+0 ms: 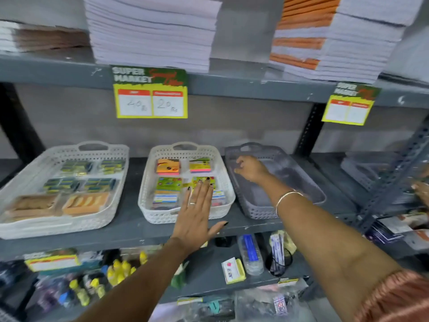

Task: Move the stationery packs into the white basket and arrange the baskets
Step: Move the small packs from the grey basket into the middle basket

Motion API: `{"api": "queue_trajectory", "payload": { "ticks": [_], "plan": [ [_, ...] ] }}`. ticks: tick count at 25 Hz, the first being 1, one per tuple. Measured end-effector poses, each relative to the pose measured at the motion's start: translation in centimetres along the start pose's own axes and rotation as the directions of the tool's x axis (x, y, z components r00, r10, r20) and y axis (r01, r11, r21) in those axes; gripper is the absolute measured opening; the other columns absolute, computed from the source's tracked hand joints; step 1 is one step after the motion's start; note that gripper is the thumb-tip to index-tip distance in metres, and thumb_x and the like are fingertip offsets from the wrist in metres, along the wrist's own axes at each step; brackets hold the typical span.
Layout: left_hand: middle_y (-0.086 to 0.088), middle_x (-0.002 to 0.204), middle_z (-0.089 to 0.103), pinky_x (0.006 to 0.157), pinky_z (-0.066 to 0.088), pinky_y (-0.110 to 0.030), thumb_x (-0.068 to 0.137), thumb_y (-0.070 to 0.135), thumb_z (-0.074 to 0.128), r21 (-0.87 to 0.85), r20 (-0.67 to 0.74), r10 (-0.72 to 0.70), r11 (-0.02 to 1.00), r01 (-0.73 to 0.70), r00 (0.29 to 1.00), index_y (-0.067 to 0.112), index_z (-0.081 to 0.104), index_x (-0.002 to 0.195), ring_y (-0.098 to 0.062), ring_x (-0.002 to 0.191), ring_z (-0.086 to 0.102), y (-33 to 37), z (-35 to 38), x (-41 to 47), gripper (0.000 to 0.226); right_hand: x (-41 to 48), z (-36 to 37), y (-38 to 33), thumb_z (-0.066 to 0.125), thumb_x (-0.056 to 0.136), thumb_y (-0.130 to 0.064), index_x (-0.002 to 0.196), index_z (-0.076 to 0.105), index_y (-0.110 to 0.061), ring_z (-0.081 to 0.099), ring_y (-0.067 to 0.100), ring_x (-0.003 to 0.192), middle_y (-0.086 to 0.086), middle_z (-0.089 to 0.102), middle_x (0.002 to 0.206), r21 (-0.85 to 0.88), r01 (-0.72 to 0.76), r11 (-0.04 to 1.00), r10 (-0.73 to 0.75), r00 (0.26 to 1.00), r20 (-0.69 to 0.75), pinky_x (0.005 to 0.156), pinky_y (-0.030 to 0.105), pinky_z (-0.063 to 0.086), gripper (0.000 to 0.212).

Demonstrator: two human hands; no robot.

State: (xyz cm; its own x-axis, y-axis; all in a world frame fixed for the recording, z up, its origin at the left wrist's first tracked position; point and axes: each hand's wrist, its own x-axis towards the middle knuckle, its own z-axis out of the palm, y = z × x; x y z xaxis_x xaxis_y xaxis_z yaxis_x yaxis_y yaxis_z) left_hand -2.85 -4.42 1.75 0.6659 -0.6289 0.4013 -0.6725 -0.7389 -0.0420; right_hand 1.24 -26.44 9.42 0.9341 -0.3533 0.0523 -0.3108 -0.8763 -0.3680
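I see a grey metal shelf (130, 231) running across the view, with tall stacks of paper (151, 31) on the shelf above. Three baskets stand in a row on it. The biggest, a wide white basket (58, 224) at the left, holds green packs and tan ones. The middle white basket (148, 182) holds the colourful stationery packs (168, 167), laid flat in rows. The grey basket (278, 159) at the right stands just beside it, and I see nothing inside. A yellow price sign (151, 92) hangs from the upper shelf edge. My left hand (195, 214) lies flat and released, fingers spread over the front rim of the middle white basket, touching the nearest packs. My right hand (249, 169) reaches into the grey basket, fingers curled at its left wall; I cannot tell whether that grip is clenched on the rim.
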Motion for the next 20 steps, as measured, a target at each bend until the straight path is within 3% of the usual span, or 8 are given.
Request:
{"api": "queue_trajectory", "payload": {
  "ticks": [3,7,9,12,16,20],
  "plan": [
    [-0.017,0.146,0.036,0.111,0.013,-0.044,0.079,0.067,0.024,0.013,0.091,-0.011,1.0,0.01,0.996,0.0,0.025,0.139,-0.031,0.136,0.032,3.5,1.0,2.9,0.09,-0.7,-1.6,7.0,0.059,0.087,-0.018,0.122,0.055,0.0,0.059,0.033,0.116,0.021,0.058,0.128,-0.113,-0.215,0.97,0.212,0.976,-0.04,0.091,0.037,0.051,0.039],
    [-0.015,0.144,0.04,0.109,0.033,-0.045,0.081,0.07,0.001,0.071,0.202,-0.064,0.996,0.051,0.977,0.002,0.033,0.138,-0.028,0.134,0.036,3.1,2.6,3.1,0.095,-1.3,-0.5,13.5,0.071,0.078,-0.028,0.131,0.049,-0.004,0.047,0.032,0.128,0.018,0.052,0.135,-0.247,-0.401,0.882,0.42,0.907,0.029,0.101,0.036,0.044,0.062],
    [-0.013,0.144,0.041,0.109,0.031,-0.044,0.078,0.069,0.0,0.125,0.225,-0.034,0.992,0.005,0.974,0.004,0.035,0.137,-0.027,0.134,0.037,2.9,3.1,2.9,0.095,-0.9,0.5,14.9,0.078,0.069,-0.031,0.13,0.052,-0.006,0.052,0.031,0.125,0.014,0.056,0.133,-0.257,-0.427,0.867,0.466,0.878,0.113,0.097,0.033,0.045,0.072],
    [-0.012,0.148,0.035,0.112,0.024,-0.044,0.075,0.069,-0.002,0.187,0.228,-0.041,0.982,-0.002,0.973,0.004,0.029,0.14,-0.026,0.137,0.032,3.0,2.9,3.0,0.097,-0.2,1.1,15.3,0.079,0.072,-0.024,0.132,0.051,-0.005,0.057,0.028,0.12,0.013,0.059,0.132,-0.245,-0.396,0.885,0.445,0.873,0.198,0.095,0.031,0.047,0.069],
    [-0.01,0.156,0.005,0.117,0.003,-0.042,0.078,0.072,-0.001,0.205,0.206,0.018,0.977,-0.061,0.978,0.005,-0.001,0.145,-0.024,0.144,0.003,3.1,2.8,3.1,0.094,0.1,1.3,15.7,0.077,0.073,-0.031,0.135,0.046,-0.006,0.05,0.03,0.127,0.015,0.054,0.137,-0.278,-0.374,0.885,0.428,0.888,0.169,0.103,0.033,0.042,0.074],
    [-0.01,0.157,0.003,0.117,0.0,-0.042,0.071,0.071,-0.011,0.206,0.198,0.029,0.976,-0.07,0.98,0.007,-0.004,0.145,-0.024,0.144,0.001,2.9,2.8,3.1,0.098,0.0,1.0,14.9,0.077,0.069,-0.036,0.136,0.045,-0.007,0.046,0.031,0.127,0.018,0.048,0.138,-0.292,-0.392,0.872,0.451,0.876,0.169,0.102,0.034,0.045,0.079]
  ]
}}
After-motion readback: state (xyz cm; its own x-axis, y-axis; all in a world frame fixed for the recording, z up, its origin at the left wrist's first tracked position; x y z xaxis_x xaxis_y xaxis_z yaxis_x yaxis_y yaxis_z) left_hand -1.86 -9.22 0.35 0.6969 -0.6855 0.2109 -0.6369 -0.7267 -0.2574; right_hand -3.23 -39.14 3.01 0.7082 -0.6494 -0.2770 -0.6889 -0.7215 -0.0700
